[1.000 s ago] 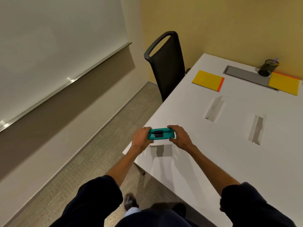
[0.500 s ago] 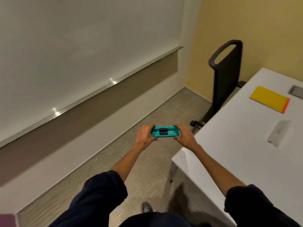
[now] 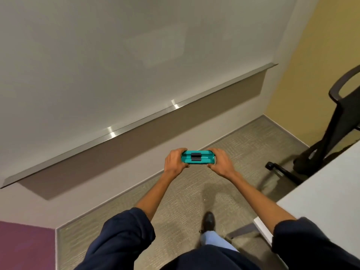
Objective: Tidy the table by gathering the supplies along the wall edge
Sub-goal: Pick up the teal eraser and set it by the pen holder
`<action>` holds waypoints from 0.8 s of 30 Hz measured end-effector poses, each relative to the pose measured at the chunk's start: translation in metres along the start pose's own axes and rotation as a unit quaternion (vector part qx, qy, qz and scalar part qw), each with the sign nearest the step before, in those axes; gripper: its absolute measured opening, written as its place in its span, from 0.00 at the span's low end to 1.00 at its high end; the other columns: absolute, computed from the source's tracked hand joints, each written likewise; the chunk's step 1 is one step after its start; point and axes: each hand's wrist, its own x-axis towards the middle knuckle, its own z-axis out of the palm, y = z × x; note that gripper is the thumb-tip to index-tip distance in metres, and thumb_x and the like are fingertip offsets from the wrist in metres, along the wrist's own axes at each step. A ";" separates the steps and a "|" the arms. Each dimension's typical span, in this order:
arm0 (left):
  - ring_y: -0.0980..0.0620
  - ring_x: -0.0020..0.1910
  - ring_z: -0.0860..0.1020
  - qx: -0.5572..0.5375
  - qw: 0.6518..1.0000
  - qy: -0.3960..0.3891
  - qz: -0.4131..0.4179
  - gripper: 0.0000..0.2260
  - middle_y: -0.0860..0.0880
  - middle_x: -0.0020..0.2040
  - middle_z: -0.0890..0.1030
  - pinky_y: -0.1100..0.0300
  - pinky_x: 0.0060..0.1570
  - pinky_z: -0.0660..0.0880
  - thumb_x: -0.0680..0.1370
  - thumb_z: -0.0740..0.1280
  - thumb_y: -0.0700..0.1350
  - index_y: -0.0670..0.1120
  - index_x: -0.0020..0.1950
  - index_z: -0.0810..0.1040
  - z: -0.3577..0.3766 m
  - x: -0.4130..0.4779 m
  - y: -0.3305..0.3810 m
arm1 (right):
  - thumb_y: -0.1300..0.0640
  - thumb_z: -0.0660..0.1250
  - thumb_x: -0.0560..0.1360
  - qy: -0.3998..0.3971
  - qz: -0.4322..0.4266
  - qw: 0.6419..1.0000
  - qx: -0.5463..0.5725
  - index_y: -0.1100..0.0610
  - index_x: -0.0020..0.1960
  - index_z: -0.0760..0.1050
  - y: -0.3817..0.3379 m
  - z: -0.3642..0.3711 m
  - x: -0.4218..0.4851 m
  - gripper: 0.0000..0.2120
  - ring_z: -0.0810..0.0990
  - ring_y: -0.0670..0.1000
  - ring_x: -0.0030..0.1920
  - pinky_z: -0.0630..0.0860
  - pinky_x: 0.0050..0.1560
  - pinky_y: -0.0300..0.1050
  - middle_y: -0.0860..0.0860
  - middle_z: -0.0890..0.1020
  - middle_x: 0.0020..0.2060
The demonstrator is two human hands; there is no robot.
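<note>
A small teal tray (image 3: 197,157) with a black block in its middle is held level in the air over the carpet, away from the table. My left hand (image 3: 175,161) grips its left end and my right hand (image 3: 220,162) grips its right end. Only a corner of the white table (image 3: 321,199) shows at the right edge. The other supplies on the table are out of view.
A black office chair (image 3: 335,133) stands at the right, beside the table and the yellow wall. A whiteboard with a metal ledge (image 3: 136,123) fills the wall ahead. Grey carpet (image 3: 194,191) lies below, with my shoe (image 3: 208,221) on it.
I have turned left, away from the table, carrying the teal tray with both hands. The table, the yellow pads and the pen holder have slid out of view to the right.
</note>
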 end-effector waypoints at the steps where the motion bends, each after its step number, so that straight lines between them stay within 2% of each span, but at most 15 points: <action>1: 0.48 0.62 0.78 -0.003 1.000 0.003 -0.006 0.30 0.47 0.62 0.81 0.52 0.63 0.76 0.68 0.79 0.43 0.46 0.68 0.75 -0.002 0.009 -0.006 | 0.59 0.72 0.70 -0.004 -0.001 1.000 0.001 0.54 0.70 0.69 -0.003 0.003 0.012 0.30 0.72 0.52 0.66 0.71 0.66 0.48 0.52 0.76 0.66; 6: 0.48 0.63 0.77 -0.025 0.999 0.005 -0.025 0.32 0.46 0.64 0.80 0.52 0.66 0.75 0.67 0.79 0.41 0.44 0.70 0.74 -0.005 0.070 -0.026 | 0.52 0.75 0.69 -0.002 0.007 1.000 0.012 0.54 0.70 0.69 -0.011 0.010 0.077 0.32 0.71 0.52 0.66 0.70 0.67 0.49 0.52 0.74 0.65; 10: 0.48 0.62 0.78 -0.035 0.999 0.000 -0.022 0.31 0.45 0.63 0.80 0.51 0.64 0.76 0.67 0.79 0.39 0.43 0.69 0.75 -0.006 0.134 -0.025 | 0.51 0.76 0.70 0.000 0.011 1.000 0.017 0.54 0.70 0.68 -0.002 0.000 0.137 0.32 0.70 0.51 0.65 0.71 0.66 0.48 0.51 0.73 0.65; 18: 0.48 0.59 0.78 -0.041 0.996 -0.027 0.068 0.27 0.43 0.60 0.81 0.52 0.62 0.77 0.68 0.78 0.38 0.42 0.66 0.76 -0.005 0.270 0.030 | 0.50 0.76 0.70 0.022 0.032 0.999 -0.002 0.56 0.70 0.67 0.040 -0.074 0.240 0.33 0.71 0.50 0.64 0.71 0.67 0.48 0.53 0.73 0.64; 24: 0.49 0.58 0.79 -0.052 0.986 -0.067 0.143 0.27 0.43 0.60 0.81 0.56 0.59 0.78 0.69 0.78 0.40 0.41 0.67 0.75 0.017 0.343 0.094 | 0.51 0.76 0.70 0.076 0.080 0.994 -0.009 0.56 0.72 0.66 0.086 -0.131 0.270 0.34 0.72 0.52 0.66 0.71 0.69 0.50 0.54 0.74 0.66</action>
